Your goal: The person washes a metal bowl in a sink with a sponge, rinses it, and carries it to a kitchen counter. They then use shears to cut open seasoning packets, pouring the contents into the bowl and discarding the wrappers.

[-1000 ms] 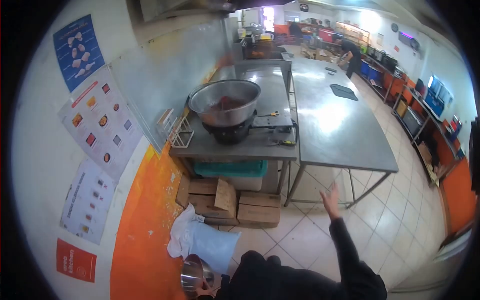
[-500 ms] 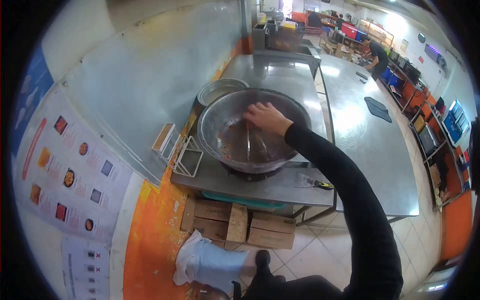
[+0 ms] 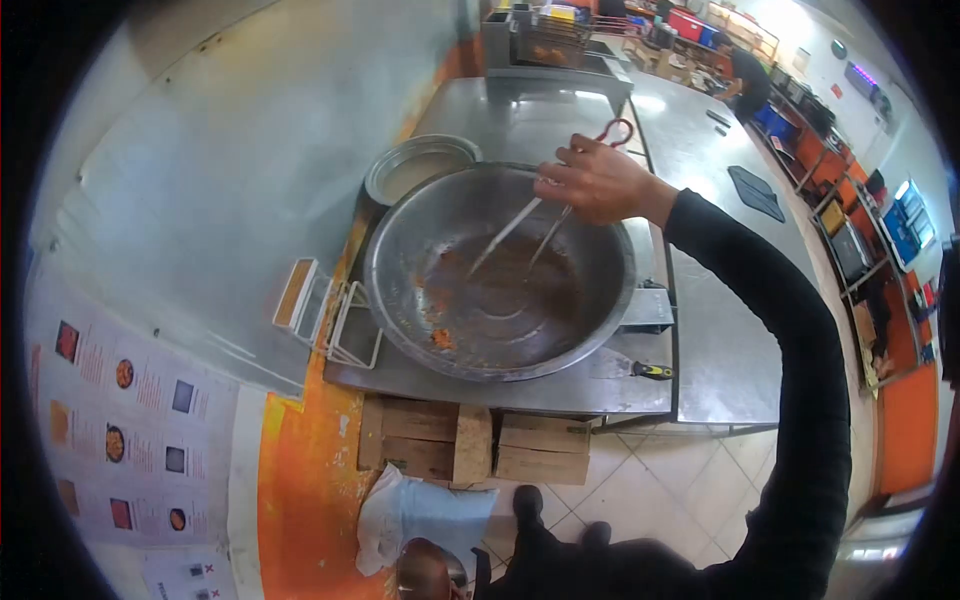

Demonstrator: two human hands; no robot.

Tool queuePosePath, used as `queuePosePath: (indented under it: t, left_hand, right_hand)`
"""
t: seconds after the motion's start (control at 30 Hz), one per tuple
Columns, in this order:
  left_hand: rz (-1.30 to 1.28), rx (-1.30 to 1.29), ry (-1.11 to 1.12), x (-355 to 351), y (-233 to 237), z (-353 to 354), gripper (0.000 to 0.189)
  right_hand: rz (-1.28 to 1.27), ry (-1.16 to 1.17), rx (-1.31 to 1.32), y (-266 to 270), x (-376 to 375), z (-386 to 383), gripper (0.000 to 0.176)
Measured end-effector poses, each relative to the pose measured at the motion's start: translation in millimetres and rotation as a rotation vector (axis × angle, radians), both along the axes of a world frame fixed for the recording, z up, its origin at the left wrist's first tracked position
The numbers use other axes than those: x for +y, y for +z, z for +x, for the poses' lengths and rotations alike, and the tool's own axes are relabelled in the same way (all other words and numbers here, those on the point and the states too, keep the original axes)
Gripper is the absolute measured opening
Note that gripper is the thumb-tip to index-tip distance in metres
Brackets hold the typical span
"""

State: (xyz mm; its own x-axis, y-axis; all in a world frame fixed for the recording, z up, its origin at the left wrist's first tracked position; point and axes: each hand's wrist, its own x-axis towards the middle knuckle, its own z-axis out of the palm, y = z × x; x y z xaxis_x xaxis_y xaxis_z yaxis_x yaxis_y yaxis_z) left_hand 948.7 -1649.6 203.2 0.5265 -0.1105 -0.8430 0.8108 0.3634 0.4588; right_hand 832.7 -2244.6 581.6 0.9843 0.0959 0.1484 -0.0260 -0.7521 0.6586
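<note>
My right hand (image 3: 598,182) grips metal tongs (image 3: 508,232) with a red looped handle end. It is raised over the right side of a big metal bowl (image 3: 400,335), and the two tong arms point down into the bowl, spread apart. Reddish-brown residue and a few orange bits (image 3: 441,338) lie on the bowl's bottom and left side. Behind the bowl at the left is a smaller round pan (image 3: 383,168) with pale contents. A scraper with a yellow and black handle (image 3: 652,371) rests on the steel table (image 3: 460,385) at the front right. My left hand is out of view.
White wire holders (image 3: 355,330) stand left of the bowl by the wall. A second steel table (image 3: 730,330) runs along the right, bearing a dark flat item (image 3: 756,193). Cardboard boxes (image 3: 540,447) and a pale sack (image 3: 430,515) are below. A person (image 3: 745,85) bends at the far right.
My right hand has lifted and moved right with the tongs, which were lower in the bowl. The bowl appears larger and tipped more toward the camera.
</note>
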Motion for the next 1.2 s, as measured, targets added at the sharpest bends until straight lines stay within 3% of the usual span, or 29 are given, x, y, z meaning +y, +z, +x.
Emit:
queuePosePath:
  t: [0.07,0.13,0.17,0.33,0.4,0.53,0.67,0.73,0.87,0.9,0.97,1.0,1.07,1.2]
  left_hand:
    - [-0.005,-0.023,-0.023,-13.0,10.0,-4.2,0.014]
    - [-0.014,-0.052,-0.049,-29.1,21.9,-11.9,0.014]
    - [-0.018,-0.068,-0.062,-36.7,27.9,-18.1,0.014]
    - [-0.04,-0.157,-0.188,-86.2,62.7,-66.5,0.014]
    - [-0.05,-0.195,-0.25,-105.0,77.2,-100.1,0.013]
    - [-0.108,-0.265,-0.37,-147.7,95.2,-199.6,0.013]
    - [-0.146,-0.282,-0.458,-174.2,102.0,-337.6,0.013]
    - [-0.179,-0.297,-0.477,-196.8,113.9,-407.8,0.013]
    - [-0.294,-0.291,-0.591,-253.7,133.2,-533.6,0.013]
    - [-0.33,-0.284,-0.619,-268.3,138.9,-564.2,0.013]
    - [-0.289,-0.15,-0.907,-323.5,130.2,-604.3,0.01]
    - [-0.291,-0.171,-0.903,-349.9,143.5,-646.0,0.009]
    - [-0.351,-0.162,-1.0,-386.0,168.4,-728.0,0.01]
    - [-0.497,-0.122,-1.018,-425.4,139.8,-831.1,0.008]
  right_hand:
    - [0.022,-0.139,-0.045,13.7,15.9,-32.0,0.04]
    - [0.252,-0.544,-0.016,23.0,36.2,-66.9,0.041]
    - [0.326,-0.458,-0.119,22.4,42.0,-92.3,0.044]
    - [0.803,-0.692,-0.559,6.5,117.4,-245.7,0.036]
    - [1.012,-0.902,-0.676,-4.5,160.1,-322.3,0.036]
    - [1.32,-1.158,-0.796,-56.5,255.7,-508.5,0.037]
    - [1.62,-1.321,-1.317,-168.7,379.5,-683.6,0.037]
    - [1.459,-1.704,-1.203,-172.0,418.6,-735.5,0.034]
    - [1.423,-1.851,-1.47,-207.2,444.4,-826.8,0.032]
    - [1.297,-1.832,-1.561,-203.7,436.5,-849.3,0.032]
    - [0.938,-1.818,-1.603,-225.6,421.0,-899.4,0.037]
    - [0.944,-1.836,-1.607,-242.2,414.2,-925.3,0.037]
    - [0.7,-2.071,-1.48,-260.6,401.2,-981.5,0.043]
    - [1.075,-2.446,-1.273,-326.0,447.7,-1067.2,0.043]
